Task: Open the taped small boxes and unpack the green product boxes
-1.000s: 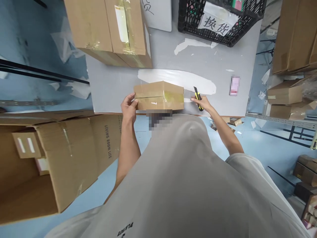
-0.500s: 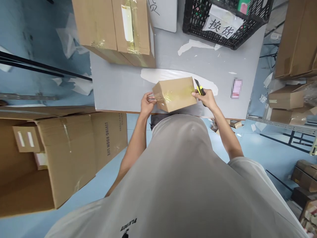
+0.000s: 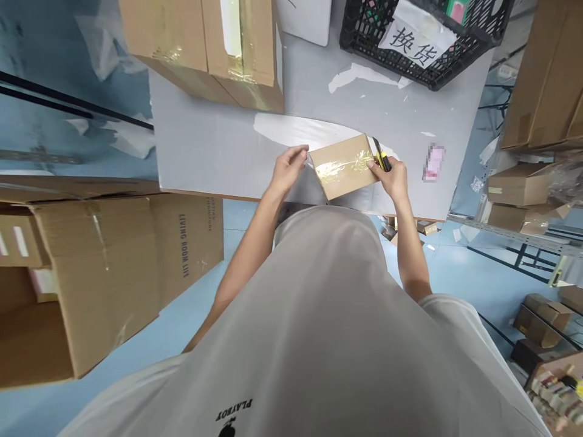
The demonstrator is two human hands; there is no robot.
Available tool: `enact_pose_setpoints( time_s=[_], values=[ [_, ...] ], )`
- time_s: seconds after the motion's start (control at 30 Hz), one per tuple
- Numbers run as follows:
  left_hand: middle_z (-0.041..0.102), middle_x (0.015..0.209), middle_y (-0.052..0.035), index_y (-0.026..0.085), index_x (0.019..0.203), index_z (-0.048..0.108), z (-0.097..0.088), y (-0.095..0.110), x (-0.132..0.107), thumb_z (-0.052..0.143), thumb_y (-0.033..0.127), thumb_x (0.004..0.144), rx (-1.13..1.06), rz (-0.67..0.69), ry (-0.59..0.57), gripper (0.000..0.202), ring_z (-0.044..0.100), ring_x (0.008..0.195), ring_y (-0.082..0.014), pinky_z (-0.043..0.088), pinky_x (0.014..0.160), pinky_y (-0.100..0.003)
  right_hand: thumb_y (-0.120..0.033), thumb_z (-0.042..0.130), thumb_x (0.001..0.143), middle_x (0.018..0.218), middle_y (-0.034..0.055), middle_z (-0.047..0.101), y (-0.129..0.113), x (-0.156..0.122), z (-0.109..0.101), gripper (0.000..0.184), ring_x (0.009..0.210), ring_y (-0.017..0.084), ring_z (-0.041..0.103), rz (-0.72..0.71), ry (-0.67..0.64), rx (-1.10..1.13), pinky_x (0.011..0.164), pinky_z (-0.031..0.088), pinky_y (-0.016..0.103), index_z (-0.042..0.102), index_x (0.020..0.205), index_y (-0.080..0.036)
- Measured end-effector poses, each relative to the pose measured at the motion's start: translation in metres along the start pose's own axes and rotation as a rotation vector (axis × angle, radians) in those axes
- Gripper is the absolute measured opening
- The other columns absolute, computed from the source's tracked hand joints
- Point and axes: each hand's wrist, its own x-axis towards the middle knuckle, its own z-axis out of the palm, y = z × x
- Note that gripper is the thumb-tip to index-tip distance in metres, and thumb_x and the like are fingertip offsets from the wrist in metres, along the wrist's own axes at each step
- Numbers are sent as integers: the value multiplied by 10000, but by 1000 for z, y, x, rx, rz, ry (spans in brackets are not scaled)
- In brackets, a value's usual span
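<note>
A small cardboard box [image 3: 348, 173] with shiny yellowish tape along its upper face lies tilted near the table's front edge. My right hand [image 3: 394, 180] grips a yellow-and-black utility knife [image 3: 382, 156], its dark tip pointing away from me, while the thumb and fingers touch the box's right end. At the box's left end is my left hand [image 3: 288, 171], fingers bent and pinched together. A small shiny bit shows between those fingertips and the box corner; whether they hold it is unclear.
On the grey table [image 3: 204, 152] stand a large taped carton [image 3: 195, 54] and a black plastic crate [image 3: 437, 76] with a paper sign. A blurred pink item [image 3: 433, 162] lies at right. A big open carton [image 3: 113, 267] is at my left, and boxes [image 3: 519, 185] are stacked at right.
The small box has shifted right and turned, showing more of its taped face. My left hand has risen and moved right, fingers now closer together. My right hand keeps the knife, also further right.
</note>
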Motion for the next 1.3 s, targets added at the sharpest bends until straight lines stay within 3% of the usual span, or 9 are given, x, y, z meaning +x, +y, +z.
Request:
enact_pose_setpoints(
  time_s=[0.07,0.13,0.27,0.43,0.57,0.73,1.0,1.17,1.3],
  values=[
    [880,1336,-111,281,1223,849,-10,27,1,887,700,1000,44,42,3,476,796,1284,-322,697,1060,-463,-767,757,1071,1171,138,842,-3,-4,-1,609,1115,322,753,-12,28,-53,1097,617,480,842,1234,-187],
    [893,1273,-101,258,1145,853,-15,46,0,977,605,915,112,81,-16,435,809,1202,-308,698,1028,-438,-763,732,1095,1290,172,839,-6,-8,-5,662,1205,347,755,-34,55,-106,1148,615,517,795,1424,-192],
    [900,1220,-81,234,1076,850,-13,54,2,1000,397,825,153,84,-28,334,811,1061,-268,696,926,-389,-669,601,1189,1386,177,812,-19,-30,-15,643,1253,353,775,-57,60,-166,1169,614,544,616,1655,-226],
    [887,1121,-62,228,1006,834,-10,49,9,974,270,813,126,57,-22,242,809,957,-233,681,866,-357,-574,463,1261,1314,161,845,-62,-80,-4,477,1095,322,830,-39,-86,-126,1063,655,480,597,1584,-249],
    [881,1052,-45,237,975,833,-10,54,11,1007,300,797,103,43,-33,256,803,918,-231,675,828,-350,-536,508,1268,1206,109,891,-101,-103,19,386,1049,307,854,-73,-247,-104,1000,636,390,681,1492,-274],
    [882,1032,-46,239,949,833,-9,60,10,1032,281,783,93,2,-40,262,800,907,-241,676,830,-372,-412,522,1261,1205,144,906,-126,-102,33,338,1084,334,848,-83,-294,-223,967,582,364,781,1388,-236],
    [881,1030,-38,249,990,830,-7,65,7,1046,330,786,55,-17,-53,307,822,962,-258,698,886,-388,-332,541,1256,1178,152,901,-152,-101,32,284,1067,335,825,-4,-337,-371,937,524,341,795,1331,-228],
    [890,1072,-38,257,987,833,-5,55,10,1032,291,784,59,-8,-55,286,832,992,-269,703,926,-408,-271,529,1250,1216,178,900,-172,-98,32,317,1135,362,833,45,-378,-494,990,549,380,795,1410,-207],
    [874,985,-29,258,1005,850,-1,44,11,995,258,806,66,29,-17,246,833,968,-269,709,936,-432,-273,512,1261,1280,205,881,-183,-91,40,343,1223,385,817,65,-393,-539,1076,588,451,797,1430,-184]
  ],
)
